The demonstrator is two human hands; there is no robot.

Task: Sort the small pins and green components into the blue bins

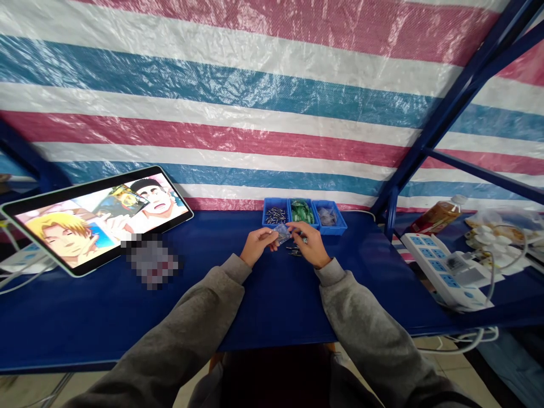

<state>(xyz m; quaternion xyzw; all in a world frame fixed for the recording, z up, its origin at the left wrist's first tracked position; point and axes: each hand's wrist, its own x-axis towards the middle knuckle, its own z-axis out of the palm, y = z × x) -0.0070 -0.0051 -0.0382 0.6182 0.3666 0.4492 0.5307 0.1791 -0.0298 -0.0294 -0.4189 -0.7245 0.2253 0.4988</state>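
Between my two hands is a small clear plastic bag (282, 234). My left hand (258, 245) pinches its left side, and my right hand (310, 245) has its fingertips closed at its upper right edge. Just beyond the hands, three blue bins stand side by side: the left bin (267, 212) holds dark screws (276, 215), the middle one holds green packets (302, 211), and the right one (334, 229) holds clear plastic bags (326, 216). Several loose screws (293, 250) lie on the table between my hands.
On the left of the blue table (272, 306) a tablet (102, 218) leans, with a blurred patch (155, 263) beside it. At the right are a blue metal frame (450, 107), a power strip (442, 269), a bottle (437, 216) and white cables.
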